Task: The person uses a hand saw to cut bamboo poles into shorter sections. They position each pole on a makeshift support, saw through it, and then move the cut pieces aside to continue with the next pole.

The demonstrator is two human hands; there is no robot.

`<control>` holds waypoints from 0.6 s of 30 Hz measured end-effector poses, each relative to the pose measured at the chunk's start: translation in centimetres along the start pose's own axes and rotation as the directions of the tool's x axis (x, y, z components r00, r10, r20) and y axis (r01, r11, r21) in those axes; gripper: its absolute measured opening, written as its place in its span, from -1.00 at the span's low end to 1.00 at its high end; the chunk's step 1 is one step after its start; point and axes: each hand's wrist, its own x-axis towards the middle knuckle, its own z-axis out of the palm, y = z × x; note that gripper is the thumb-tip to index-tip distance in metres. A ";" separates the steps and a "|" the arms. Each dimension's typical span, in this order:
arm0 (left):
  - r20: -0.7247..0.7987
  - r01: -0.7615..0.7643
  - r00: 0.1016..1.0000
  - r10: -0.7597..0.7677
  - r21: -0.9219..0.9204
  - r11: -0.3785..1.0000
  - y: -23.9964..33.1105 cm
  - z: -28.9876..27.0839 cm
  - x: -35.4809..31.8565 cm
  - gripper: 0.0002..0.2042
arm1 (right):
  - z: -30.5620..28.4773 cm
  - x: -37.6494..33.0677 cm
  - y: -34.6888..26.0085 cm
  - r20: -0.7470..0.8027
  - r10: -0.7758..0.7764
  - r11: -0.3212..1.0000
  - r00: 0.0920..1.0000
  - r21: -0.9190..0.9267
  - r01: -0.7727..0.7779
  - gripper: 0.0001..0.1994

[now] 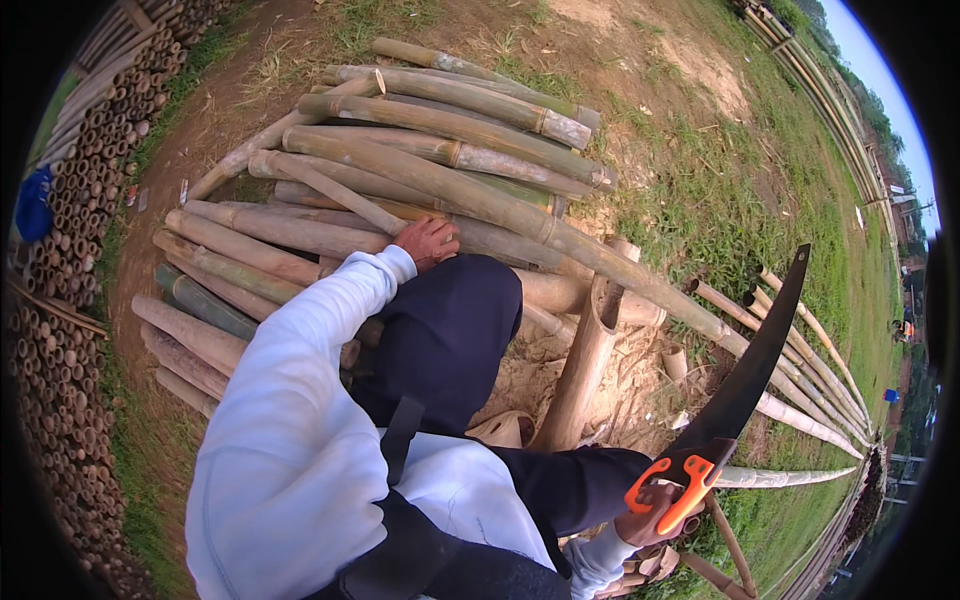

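Observation:
My right hand [652, 514] is wrapped round the orange and black handle of a handsaw [752, 372]. The saw's dark blade points up and away to the right, in the air. Beside my raised knee, my left hand [428, 243] has its fingers curled at the near end of a slender bamboo pole [335, 193]; its fingertips are partly hidden. That pole lies slanting over a pile of thicker bamboo poles [290, 235]. One long bamboo pole [470, 200] runs from the pile toward the right, passing over an upright notched bamboo post [585, 370].
Stacked bamboo with round cut ends [75, 400] fills the left side, with a blue bundle [34, 203] on it. More long poles [815, 370] lie at the right on grass. Sawdust [630, 385] covers the ground around the post. A bamboo offcut [675, 365] stands near it.

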 end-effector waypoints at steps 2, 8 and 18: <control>0.075 0.077 0.994 -0.078 0.022 0.997 0.2 -2.9 1.1 -0.59 | -0.5 0.1 0.2 0.002 0.005 1.000 1.000 0.003 -0.005 -0.70; 0.184 0.166 0.969 -0.165 0.009 0.986 -2.6 -8.2 1.3 -0.50 | -1.2 0.7 1.6 0.019 -0.081 0.995 0.997 0.068 0.079 -0.65; -0.011 -0.167 0.986 0.167 0.005 0.986 -1.2 -19.0 9.1 -0.34 | -0.4 0.5 0.8 -0.050 -0.011 0.977 0.999 0.213 0.021 -0.70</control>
